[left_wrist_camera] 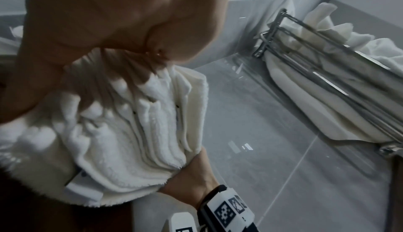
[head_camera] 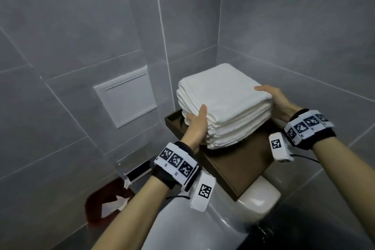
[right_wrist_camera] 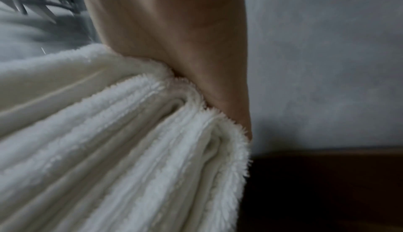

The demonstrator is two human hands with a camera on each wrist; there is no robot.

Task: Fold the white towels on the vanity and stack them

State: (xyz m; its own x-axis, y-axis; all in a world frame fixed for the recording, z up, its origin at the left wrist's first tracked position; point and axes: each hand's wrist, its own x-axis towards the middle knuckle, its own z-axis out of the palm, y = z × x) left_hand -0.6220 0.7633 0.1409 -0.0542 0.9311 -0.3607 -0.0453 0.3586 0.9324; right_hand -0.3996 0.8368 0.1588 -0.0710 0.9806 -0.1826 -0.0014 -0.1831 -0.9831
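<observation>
The grey tiled wall [head_camera: 81,26] rises ahead of both hands, and the white toilet [head_camera: 223,219] sits below the wrists. Between toilet and hands is a brown wooden tray [head_camera: 239,164], under the load. The stack of folded white towels [head_camera: 223,103] is carried between the two hands, tilted over that tray; whether its lower edge touches the wood cannot be told. The left hand [head_camera: 195,126] grips the near left corner, thumb on top and fingers underneath, and the right hand [head_camera: 276,99] clamps the far right side the same way, so the hands stand apart with the whole pile squeezed between them. To set it down well, I would judge it best to level the pile first, lower it square to the tray's sides, keep both thumbs pressing so the layers do not fan out, then slide the fingers out from beneath one side at a time.
</observation>
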